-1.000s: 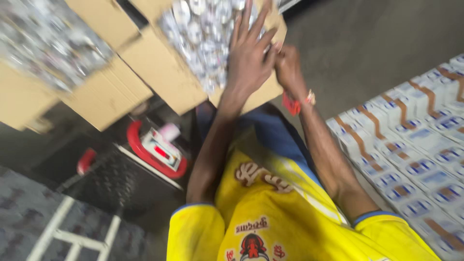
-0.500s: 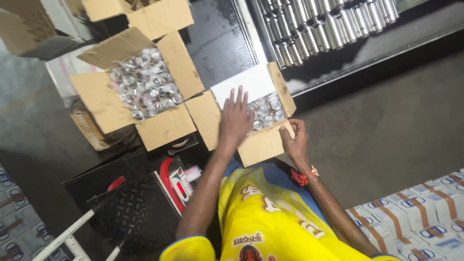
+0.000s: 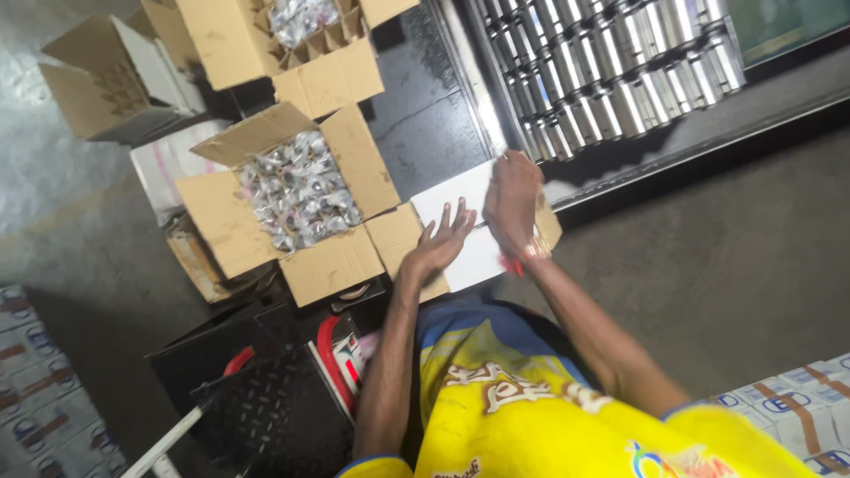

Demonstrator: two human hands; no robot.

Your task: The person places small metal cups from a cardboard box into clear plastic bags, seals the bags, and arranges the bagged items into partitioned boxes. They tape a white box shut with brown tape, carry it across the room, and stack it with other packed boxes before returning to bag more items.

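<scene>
- Concrete floor [image 3: 708,265]: grey and bare on the right, it carries every item listed below.
- Conveyor bed of metal cans [image 3: 611,71]: upright silver cans packed in rows, running along the top edge, just beyond the hands.
- Open carton of bottles [image 3: 297,199]: four flaps spread outward, so the shiny caps stand exposed; it lies just left of the carton being handled.
- Second open carton [image 3: 301,35]: at the top, with card dividers around its contents.
- Empty carton [image 3: 97,80]: well apart at upper left, tipped on its side.
- Black crate [image 3: 266,398]: before the person's knees, beside a red-and-white tool.
- Carton being handled [image 3: 469,226]: directly in front of the person, white flaps folded flat over the top.
- Right hand [image 3: 512,196]: palm down on the far flap, apparently pinning it; the fingers curl, clamped on nothing.
- Left hand [image 3: 440,243]: fingers spread apart, flat on the near flap, grasping nothing.
</scene>
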